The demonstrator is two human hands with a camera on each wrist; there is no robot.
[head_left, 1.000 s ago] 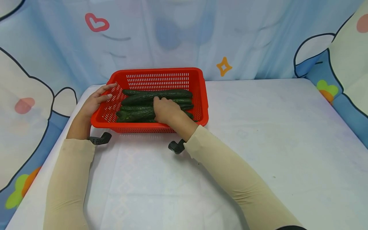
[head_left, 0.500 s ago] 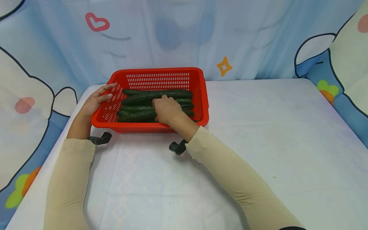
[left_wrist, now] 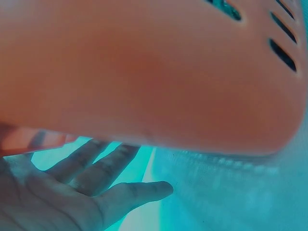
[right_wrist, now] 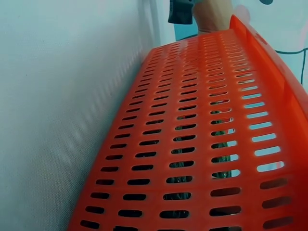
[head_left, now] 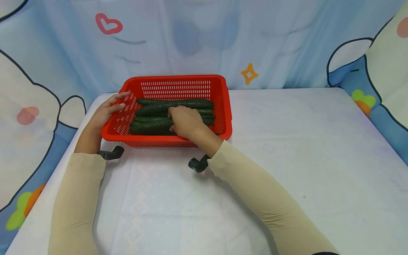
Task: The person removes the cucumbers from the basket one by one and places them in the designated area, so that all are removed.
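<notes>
Several cucumbers (head_left: pixel 173 112) lie left-to-right in the basket (head_left: pixel 223 106); your right hand (head_left: pixel 186 122) curls over one, while your left hand (head_left: pixel 105 113) rests flat-fingered on the rim.

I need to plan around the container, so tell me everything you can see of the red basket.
The red basket is a shallow rectangular tray of glossy plastic, its walls and floor pierced with rows of slots and its corners rounded. It sits flat on the white table, near the far edge by the backdrop. Several dark green cucumbers lie lengthwise inside. The left hand rests straight fingers on its left rim; the right hand reaches over the near wall onto the cucumbers.
</notes>
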